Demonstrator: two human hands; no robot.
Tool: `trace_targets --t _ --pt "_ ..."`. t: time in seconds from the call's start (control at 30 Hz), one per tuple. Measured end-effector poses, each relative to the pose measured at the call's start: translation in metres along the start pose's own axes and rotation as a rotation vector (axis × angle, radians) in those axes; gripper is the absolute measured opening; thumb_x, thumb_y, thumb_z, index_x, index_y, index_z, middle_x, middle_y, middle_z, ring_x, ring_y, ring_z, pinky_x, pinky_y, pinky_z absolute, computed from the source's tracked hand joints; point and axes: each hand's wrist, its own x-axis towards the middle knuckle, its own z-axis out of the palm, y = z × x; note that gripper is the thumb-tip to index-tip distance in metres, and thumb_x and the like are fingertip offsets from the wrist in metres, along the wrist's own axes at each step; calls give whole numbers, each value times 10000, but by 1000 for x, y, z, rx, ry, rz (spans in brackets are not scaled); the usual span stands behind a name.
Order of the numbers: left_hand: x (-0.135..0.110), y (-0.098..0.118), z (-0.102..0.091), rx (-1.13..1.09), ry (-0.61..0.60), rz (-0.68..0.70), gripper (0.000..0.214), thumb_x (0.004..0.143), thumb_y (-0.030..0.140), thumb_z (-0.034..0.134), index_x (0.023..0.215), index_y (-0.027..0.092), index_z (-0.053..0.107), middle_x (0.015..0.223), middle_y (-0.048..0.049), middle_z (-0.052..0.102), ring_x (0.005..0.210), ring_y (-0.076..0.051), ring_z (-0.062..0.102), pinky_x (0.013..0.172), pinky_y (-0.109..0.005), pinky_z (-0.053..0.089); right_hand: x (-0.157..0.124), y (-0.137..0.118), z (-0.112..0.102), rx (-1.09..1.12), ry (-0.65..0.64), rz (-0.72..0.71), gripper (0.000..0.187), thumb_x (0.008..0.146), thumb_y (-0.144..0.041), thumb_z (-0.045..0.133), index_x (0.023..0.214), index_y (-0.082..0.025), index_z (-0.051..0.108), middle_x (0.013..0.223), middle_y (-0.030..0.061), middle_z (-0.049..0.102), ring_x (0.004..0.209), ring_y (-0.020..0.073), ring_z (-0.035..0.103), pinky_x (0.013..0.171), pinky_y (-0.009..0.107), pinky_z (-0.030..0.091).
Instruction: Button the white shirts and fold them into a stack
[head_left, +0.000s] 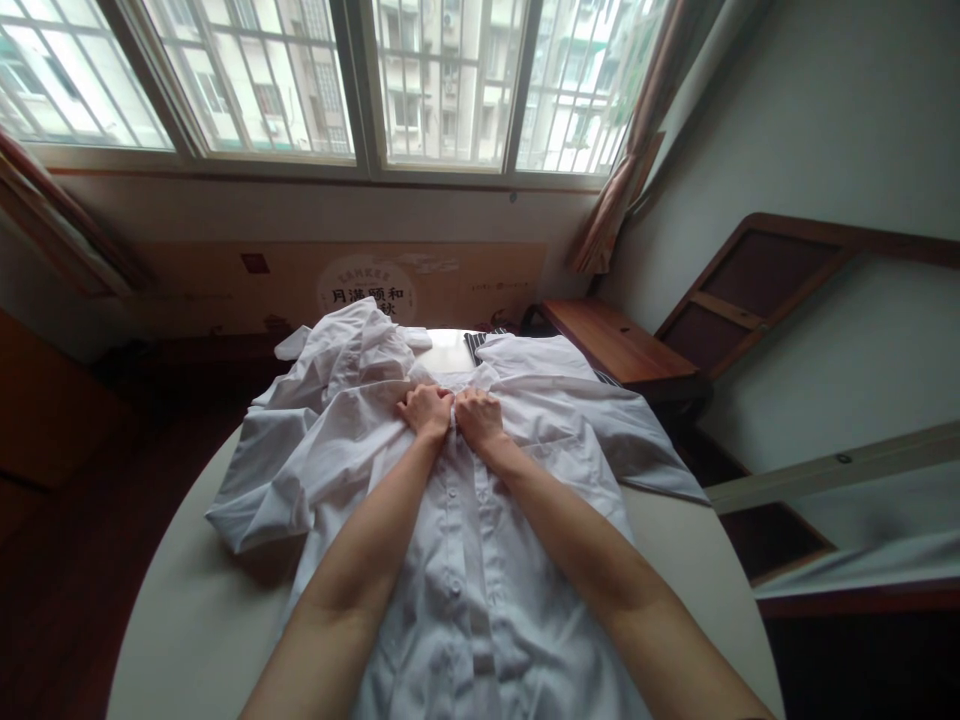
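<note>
A white button-up shirt [555, 480] lies spread on a round white table [172, 600], its front open down the middle and its collar end away from me. My left hand [427, 410] is closed on the left edge of the shirt front, near the collar. Close beside it, my right hand [480, 415] grips the right edge with curled fingers. The two hands nearly touch, and my fingers hide the bit of cloth between them. Several small buttons run down the left edge below my hands. Both sleeves stretch out to the sides.
More crumpled white cloth [352, 350] is heaped at the table's far left. Some black-and-white striped cloth [474, 348] shows at the far edge. Beyond the table stand a wooden bench [615, 340] on the right and a printed banner [465, 280] under the window.
</note>
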Motion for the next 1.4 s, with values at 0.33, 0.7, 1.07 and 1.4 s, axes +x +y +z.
trace_targets --t 0.33,0.7,1.07,1.4 --pt "0 -4 -3 111 93 379 213 856 263 501 1007 242 648 1245 -85 569 1178 -309 428 1014 -507 252 6 28 0 214 40 311 272 892 -205 436 1117 -140 575 956 145 682 906 261 621 797 332 430" --pt "6 -9 -19 259 -41 612 213 879 219 461 854 198 671 970 -109 642 1082 -277 464 1069 -486 142 3 33 6 405 78 136 229 917 -280 458 961 -201 668 1045 74 687 989 193 608 863 284 405" --pt "-10 -22 -18 -9 -31 372 265 863 408 535 822 229 727 947 -82 697 1007 -272 539 946 -440 301 -2 13 11 625 219 95 255 904 -188 418 1007 -176 652 1064 72 680 1008 174 601 906 267 404" --pt "-12 -26 -15 -69 -68 421 225 893 300 502 887 245 719 1001 -55 694 1037 -249 541 958 -418 301 -6 20 15 677 193 83 215 874 -259 518 945 -164 697 913 69 684 824 171 605 818 277 437"
